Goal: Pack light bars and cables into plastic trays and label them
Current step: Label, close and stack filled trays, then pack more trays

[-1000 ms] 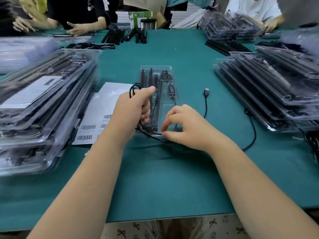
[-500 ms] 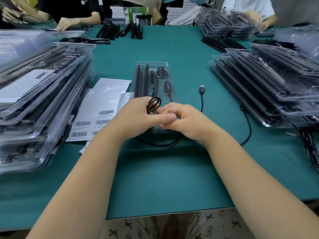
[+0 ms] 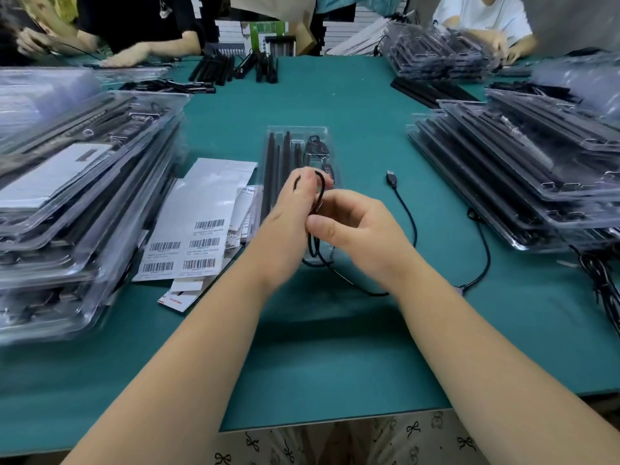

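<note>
A clear plastic tray (image 3: 268, 137) lies lengthwise at the table's centre, holding black light bars (image 3: 270, 169) and a small controller. My left hand (image 3: 288, 226) hovers over its near end, closed around a coil of black cable (image 3: 320, 193). My right hand (image 3: 355, 233) meets it from the right, pinching the same cable. The loose cable runs right across the green mat, loops, and ends in a USB plug (image 3: 391, 178). Barcode label sheets (image 3: 198, 226) lie just left of the tray.
Tall stacks of filled clear trays stand on the left (image 3: 77, 203) and on the right (image 3: 523, 176). Loose black bars (image 3: 214, 68) lie at the far end, where other people work. A cable bundle (image 3: 600, 283) lies at the right edge.
Both hands have come together and lifted slightly over the tray's near end. The cable coil in my left hand has gained loops, and the free cable on the mat lies closer in.
</note>
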Tool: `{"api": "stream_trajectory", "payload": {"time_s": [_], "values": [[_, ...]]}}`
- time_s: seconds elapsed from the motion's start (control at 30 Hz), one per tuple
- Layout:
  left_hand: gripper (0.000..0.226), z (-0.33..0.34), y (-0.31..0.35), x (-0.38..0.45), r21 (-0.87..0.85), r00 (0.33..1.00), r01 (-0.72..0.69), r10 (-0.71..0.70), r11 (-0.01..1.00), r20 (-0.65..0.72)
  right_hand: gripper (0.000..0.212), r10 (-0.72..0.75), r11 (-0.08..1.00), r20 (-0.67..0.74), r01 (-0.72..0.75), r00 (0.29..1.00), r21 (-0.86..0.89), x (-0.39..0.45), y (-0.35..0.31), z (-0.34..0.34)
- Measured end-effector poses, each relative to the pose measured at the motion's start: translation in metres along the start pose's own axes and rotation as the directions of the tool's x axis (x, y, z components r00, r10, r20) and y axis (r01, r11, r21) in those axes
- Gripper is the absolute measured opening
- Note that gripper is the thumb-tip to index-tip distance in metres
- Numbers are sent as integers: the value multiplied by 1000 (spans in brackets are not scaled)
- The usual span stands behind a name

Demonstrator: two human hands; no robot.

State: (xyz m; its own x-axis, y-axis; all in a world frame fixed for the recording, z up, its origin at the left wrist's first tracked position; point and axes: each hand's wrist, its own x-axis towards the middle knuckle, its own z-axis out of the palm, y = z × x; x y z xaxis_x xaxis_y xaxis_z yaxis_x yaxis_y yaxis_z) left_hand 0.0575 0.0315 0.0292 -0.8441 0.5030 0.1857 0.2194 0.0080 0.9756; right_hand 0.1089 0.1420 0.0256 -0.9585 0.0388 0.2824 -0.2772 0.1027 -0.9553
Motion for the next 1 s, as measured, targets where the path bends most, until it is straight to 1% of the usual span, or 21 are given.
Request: {"api": "stream_trajectory", "payload": {"time_s": [0.07, 0.1, 0.13, 0.17, 0.2, 0.23, 0.27, 0.3, 0.33, 0.37, 0.43, 0.53, 0.63, 0.7, 0.77, 0.8, 0.83, 0.87, 0.9, 0.93, 1.0], "values": [[39, 4, 6, 8, -66, 997, 71, -73, 995, -24, 8, 11, 999, -30, -10, 999, 53, 1, -1, 0], [41, -1, 3, 10, -52, 999, 40, -41, 998, -11, 7, 48, 990, -57, -40, 997, 134, 3, -2, 0], [48, -4, 0, 9, 12, 999, -14, 14, 1000, 47, 6, 96, 965, -86, -71, 992, 254, 4, -3, -2], [55, -5, -5, 4, 83, 986, -82, 69, 993, 152, 8, 141, 920, -121, -85, 983, 383, 6, -4, -5], [58, -3, -6, 1, 149, 971, -124, 88, 981, 224, 10, 177, 868, -164, -76, 970, 490, 7, -5, -9], [51, -5, -7, -6, 222, 954, -168, 103, 960, 280, 13, 208, 828, -210, -58, 955, 558, 9, -5, -13], [37, -7, -9, -9, 292, 948, -207, 118, 934, 294, 15, 236, 808, -247, -49, 940, 587, 10, -6, -17], [21, -7, -10, -9, 369, 955, -224, 128, 902, 267, 17, 262, 805, -269, -57, 927, 590, 10, -6, -22], [6, -5, -8, -7, 408, 962, -208, 110, 889, 250, 19, 287, 808, -278, -76, 917, 584, 10, -5, -26], [10, -5, -9, -5, 441, 966, -200, 102, 875, 237, 21, 312, 807, -276, -100, 909, 582, 10, -4, -29], [25, -5, -10, -3, 466, 969, -198, 101, 862, 225, 24, 366, 766, -237, -147, 900, 626, 10, -2, -34], [22, -3, -10, -7, 465, 973, -181, 89, 867, 213, 26, 406, 698, -159, -194, 900, 689, 8, -3, -35], [23, 4, -11, -8, 459, 980, -162, 89, 874, 177, 19, 425, 690, -169, -197, 890, 696, 9, -3, -33], [27, 7, -11, -7, 424, 992, -106, 67, 900, 106, 17, 434, 728, -232, -187, 871, 659, 11, -2, -32], [29, 7, -11, -5, 323, 999, -28, 15, 946, 43, 18, 403, 826, -320, -190, 858, 531, 11, -1, -33], [27, 6, -11, -4, 244, 999, 15, -26, 970, 43, 16, 381, 860, -349, -189, 857, 474, 10, -1, -33], [24, 5, -11, -3, 168, 996, 48, -60, 985, 67, 12, 367, 867, -353, -180, 861, 464, 9, -1, -32], [21, 4, -11, -3, 124, 992, 60, -73, 990, 101, 8, 369, 848, -330, -169, 869, 503, 8, -1, -32], [19, 3, -13, -2, 124, 991, 45, -60, 991, 121, 7, 384, 810, -291, -169, 876, 562, 8, -1, -31], [20, 4, -14, -3, 149, 992, 17, -34, 989, 117, 9, 403, 771, -249, -179, 881, 612, 8, -1, -31], [24, 7, -16, -4, 234, 998, -46, 33, 971, 58, 20, 433, 713, -187, -208, 882, 670, 9, -2, -32]]}}
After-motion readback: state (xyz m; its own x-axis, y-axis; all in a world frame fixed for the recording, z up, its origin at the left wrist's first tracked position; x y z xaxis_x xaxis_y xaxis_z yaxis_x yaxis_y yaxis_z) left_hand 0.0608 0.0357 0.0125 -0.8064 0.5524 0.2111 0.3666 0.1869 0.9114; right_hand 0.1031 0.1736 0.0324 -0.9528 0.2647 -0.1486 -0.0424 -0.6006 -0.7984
